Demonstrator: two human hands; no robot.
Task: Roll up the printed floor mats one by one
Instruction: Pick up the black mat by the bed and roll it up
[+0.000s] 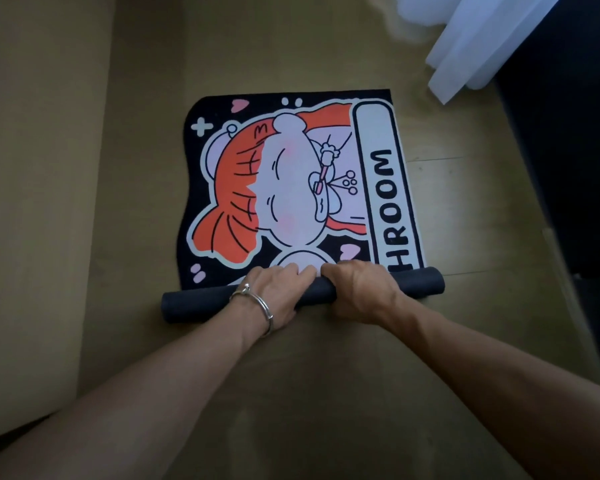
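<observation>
A printed floor mat (pixel 291 181) lies on the wooden floor, black with an orange-haired cartoon figure and the letters "HROOM" along its right side. Its near end is wound into a dark roll (pixel 194 304) that spans the mat's width. My left hand (pixel 274 289), with a silver bracelet on the wrist, grips the roll just left of its middle. My right hand (pixel 357 289) grips the roll right beside it, fingers curled over the top. The far part of the mat is still flat.
A beige wall or cabinet side (pixel 42 202) runs along the left. A white sheer curtain (pixel 492 46) hangs at the upper right beside a dark panel (pixel 568 150). Bare floor (pixel 291 393) lies between me and the roll.
</observation>
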